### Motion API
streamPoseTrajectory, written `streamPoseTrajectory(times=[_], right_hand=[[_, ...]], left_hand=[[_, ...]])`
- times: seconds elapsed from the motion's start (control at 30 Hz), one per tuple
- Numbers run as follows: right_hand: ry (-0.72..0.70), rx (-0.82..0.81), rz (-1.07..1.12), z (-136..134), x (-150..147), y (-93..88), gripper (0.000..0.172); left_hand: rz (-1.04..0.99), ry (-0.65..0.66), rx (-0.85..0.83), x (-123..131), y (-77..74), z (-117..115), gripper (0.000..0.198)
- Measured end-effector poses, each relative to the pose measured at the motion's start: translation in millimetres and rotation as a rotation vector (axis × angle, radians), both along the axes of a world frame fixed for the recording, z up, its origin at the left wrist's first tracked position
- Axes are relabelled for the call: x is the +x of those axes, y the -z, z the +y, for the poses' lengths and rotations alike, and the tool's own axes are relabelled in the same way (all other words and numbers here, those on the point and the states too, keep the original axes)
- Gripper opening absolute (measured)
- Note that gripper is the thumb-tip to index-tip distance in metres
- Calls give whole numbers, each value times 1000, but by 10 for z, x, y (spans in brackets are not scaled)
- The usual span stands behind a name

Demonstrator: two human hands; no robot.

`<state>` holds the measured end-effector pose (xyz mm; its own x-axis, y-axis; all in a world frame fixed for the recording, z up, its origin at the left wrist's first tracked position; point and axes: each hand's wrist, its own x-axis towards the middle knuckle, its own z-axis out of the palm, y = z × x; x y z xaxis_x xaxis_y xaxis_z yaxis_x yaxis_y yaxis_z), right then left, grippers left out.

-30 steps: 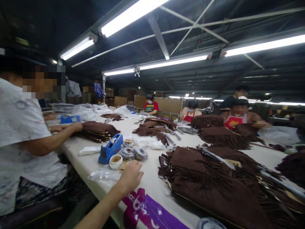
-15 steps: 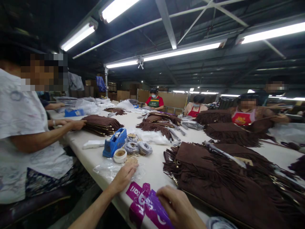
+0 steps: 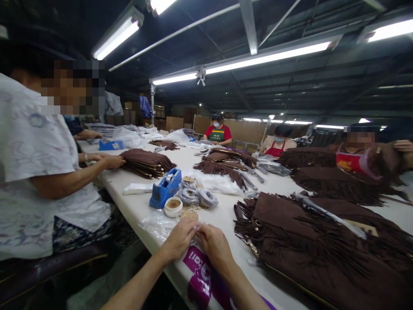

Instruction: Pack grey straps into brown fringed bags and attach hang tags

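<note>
My left hand (image 3: 179,241) and my right hand (image 3: 215,246) meet fingertip to fingertip at the near table edge, both pinched on a small item I cannot make out. They hover over a clear plastic bag (image 3: 155,223) and a purple printed bag (image 3: 201,275). Just beyond lie paper tags (image 3: 189,212), a roll of tape (image 3: 173,206), a blue tape dispenser (image 3: 165,188) and grey cord coils (image 3: 196,197). A pile of brown fringed bags (image 3: 309,245) lies to the right of my hands.
A person in a white shirt (image 3: 35,172) sits close on my left, hands on a stack of brown bags (image 3: 146,162). Other workers sit across the long white table (image 3: 132,204), which carries more fringed bag piles (image 3: 222,168).
My right hand came into view and moved left to join my left hand. The left hand drew back slightly from the tags. The view tilted down and left.
</note>
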<state>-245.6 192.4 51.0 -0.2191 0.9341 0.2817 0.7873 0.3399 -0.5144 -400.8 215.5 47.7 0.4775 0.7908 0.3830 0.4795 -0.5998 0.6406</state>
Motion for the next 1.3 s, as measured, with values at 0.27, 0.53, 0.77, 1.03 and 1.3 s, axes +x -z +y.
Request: streamPoseTrajectory(times=[0.27, 0.53, 0.77, 1.03, 1.3], right_hand=[[133, -60, 67, 21, 26, -47, 15], [196, -205, 111, -4, 292, -108, 17], [420, -1, -35, -409, 820, -297, 17], [433, -171, 658, -1007, 1496, -298, 16], [322, -86, 939, -1472, 1388, -286, 24]], left_hand=[[23, 6, 36, 5, 26, 8, 33], [67, -4, 69, 3, 127, 65, 44], [95, -16, 87, -1, 166, 94, 47], [211, -15, 240, -55, 142, 122, 36], [-174, -58, 91, 612, -129, -519, 45]])
